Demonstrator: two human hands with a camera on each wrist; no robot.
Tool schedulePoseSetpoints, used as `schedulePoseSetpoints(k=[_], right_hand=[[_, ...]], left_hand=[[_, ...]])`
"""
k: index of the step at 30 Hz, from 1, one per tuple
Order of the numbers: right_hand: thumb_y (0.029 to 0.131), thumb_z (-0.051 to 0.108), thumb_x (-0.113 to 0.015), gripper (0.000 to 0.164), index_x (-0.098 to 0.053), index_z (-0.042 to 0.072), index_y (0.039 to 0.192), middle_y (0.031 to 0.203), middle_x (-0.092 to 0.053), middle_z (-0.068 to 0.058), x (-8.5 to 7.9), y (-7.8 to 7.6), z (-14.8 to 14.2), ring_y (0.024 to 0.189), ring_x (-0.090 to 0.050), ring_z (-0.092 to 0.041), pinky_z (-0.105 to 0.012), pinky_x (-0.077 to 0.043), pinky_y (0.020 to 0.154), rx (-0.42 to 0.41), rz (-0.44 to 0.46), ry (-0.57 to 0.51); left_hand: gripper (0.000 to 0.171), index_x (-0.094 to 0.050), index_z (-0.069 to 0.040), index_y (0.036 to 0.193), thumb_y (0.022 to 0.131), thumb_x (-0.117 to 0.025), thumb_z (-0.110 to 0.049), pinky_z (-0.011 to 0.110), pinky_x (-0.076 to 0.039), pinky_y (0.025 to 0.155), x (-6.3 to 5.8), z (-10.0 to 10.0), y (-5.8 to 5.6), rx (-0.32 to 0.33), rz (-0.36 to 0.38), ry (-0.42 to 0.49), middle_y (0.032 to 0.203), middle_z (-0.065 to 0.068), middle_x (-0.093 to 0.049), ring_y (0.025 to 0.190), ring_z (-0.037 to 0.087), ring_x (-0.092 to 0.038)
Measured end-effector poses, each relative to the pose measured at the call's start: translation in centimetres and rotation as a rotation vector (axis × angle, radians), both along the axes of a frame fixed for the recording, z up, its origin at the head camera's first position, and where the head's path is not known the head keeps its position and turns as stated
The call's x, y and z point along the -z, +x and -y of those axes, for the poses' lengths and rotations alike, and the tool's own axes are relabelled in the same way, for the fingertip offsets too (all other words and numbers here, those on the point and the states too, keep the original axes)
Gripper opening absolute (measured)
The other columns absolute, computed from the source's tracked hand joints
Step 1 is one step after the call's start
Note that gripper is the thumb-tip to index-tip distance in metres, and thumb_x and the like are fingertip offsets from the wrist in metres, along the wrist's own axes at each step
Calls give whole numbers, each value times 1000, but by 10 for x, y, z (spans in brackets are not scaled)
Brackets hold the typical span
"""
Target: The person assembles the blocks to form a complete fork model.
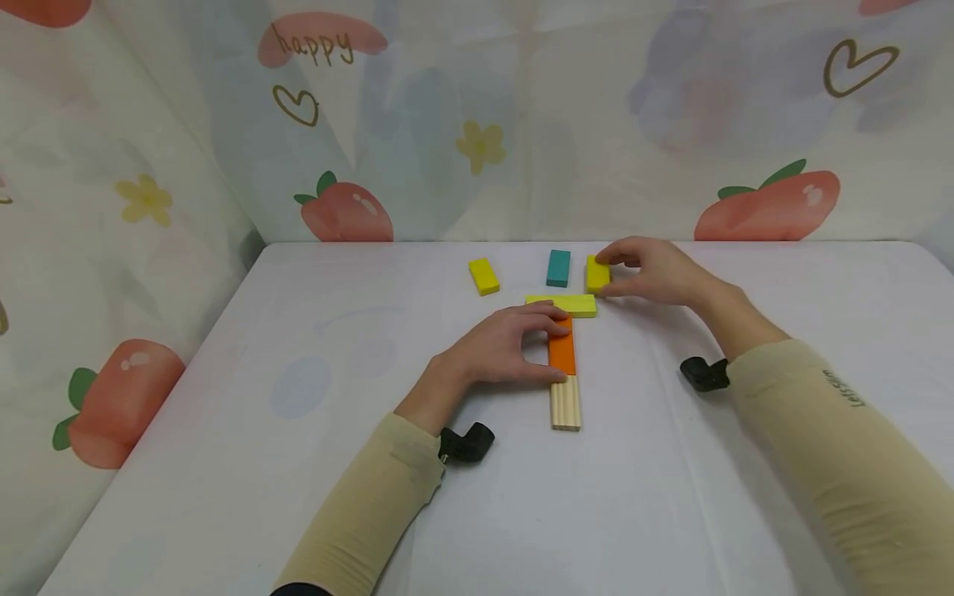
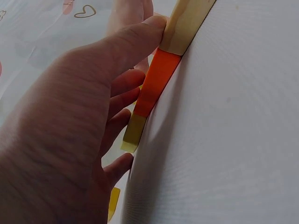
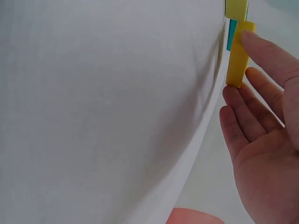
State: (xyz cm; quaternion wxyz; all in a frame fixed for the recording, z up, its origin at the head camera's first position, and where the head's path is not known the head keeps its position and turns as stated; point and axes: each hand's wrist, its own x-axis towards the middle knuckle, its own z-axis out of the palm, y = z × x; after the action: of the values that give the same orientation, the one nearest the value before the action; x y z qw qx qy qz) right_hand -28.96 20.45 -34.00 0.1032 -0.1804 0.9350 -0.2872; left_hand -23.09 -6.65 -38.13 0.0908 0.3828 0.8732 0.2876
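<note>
My left hand lies over a flat orange block, its thumb by the seam with a plain wooden block. In the left wrist view, spread fingers touch the top of the orange block and reach towards a lime-yellow block. That lime-yellow block lies crosswise at the far end of the orange one, like the bar of a T. My right hand pinches a yellow block between thumb and fingers, just beyond the bar's right end.
Behind the bar lie a teal block and another yellow block. A white cloth covers the table, with a printed curtain behind it. Black wrist-worn devices sit at both sleeve cuffs.
</note>
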Motion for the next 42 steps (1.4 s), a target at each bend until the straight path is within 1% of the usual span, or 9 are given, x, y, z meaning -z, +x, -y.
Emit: schedulePoseSetpoints(k=[11, 18, 23, 27, 30, 36, 42], right_hand=[[91, 20, -77, 55, -57, 0, 137, 140, -53, -23, 3, -1, 6, 129, -45, -43, -59, -35, 110, -4, 22, 1], [90, 17, -76, 52, -58, -1, 136, 138, -54, -23, 4, -1, 8, 126, -47, -41, -59, -36, 110, -13, 13, 23], [91, 18, -76, 54, -57, 0, 138, 139, -54, -23, 4, -1, 6, 126, -47, -40, -58, -36, 110, -26, 26, 24], [93, 24, -74, 55, -54, 4, 141, 141, -52, -23, 1, -1, 3, 129, -47, -42, -59, -38, 108, -11, 62, 7], [95, 27, -72, 54, -53, 5, 142, 142, -52, -24, -2, -1, 1, 128, -49, -43, -59, -41, 105, 11, 81, -19], [97, 27, -69, 52, -53, 2, 141, 139, -53, -24, -3, -1, 3, 123, -51, -42, -58, -44, 103, 23, 91, -46], [97, 25, -68, 50, -55, 0, 139, 136, -53, -25, 0, -3, 7, 121, -49, -42, -57, -43, 103, 26, 83, -28]], left_hand=[[57, -67, -17, 134, 86, -77, -47, 28, -28, 115, 0, -1, 1, -11, 3, -13, 148, -10, -49, 141, 7, -36], [58, -67, -16, 134, 86, -78, -47, 27, -28, 115, 0, -1, 1, -3, 4, -7, 148, -11, -49, 141, 7, -35], [58, -67, -16, 134, 86, -78, -47, 27, -28, 116, 0, 0, 0, -5, 8, -8, 149, -11, -49, 141, 7, -35], [57, -67, -16, 134, 86, -77, -46, 27, -28, 115, 0, 0, 0, 1, 7, -3, 148, -10, -49, 141, 7, -36], [57, -67, -16, 134, 87, -77, -46, 27, -28, 115, 1, -1, 0, 4, 3, -3, 148, -10, -49, 141, 7, -36], [57, -67, -17, 134, 87, -77, -47, 28, -29, 115, 0, -1, 1, -8, 12, -10, 148, -11, -49, 142, 7, -35], [58, -67, -16, 135, 87, -77, -47, 28, -28, 116, 0, -1, 1, -6, 14, -6, 148, -10, -49, 142, 6, -34]])
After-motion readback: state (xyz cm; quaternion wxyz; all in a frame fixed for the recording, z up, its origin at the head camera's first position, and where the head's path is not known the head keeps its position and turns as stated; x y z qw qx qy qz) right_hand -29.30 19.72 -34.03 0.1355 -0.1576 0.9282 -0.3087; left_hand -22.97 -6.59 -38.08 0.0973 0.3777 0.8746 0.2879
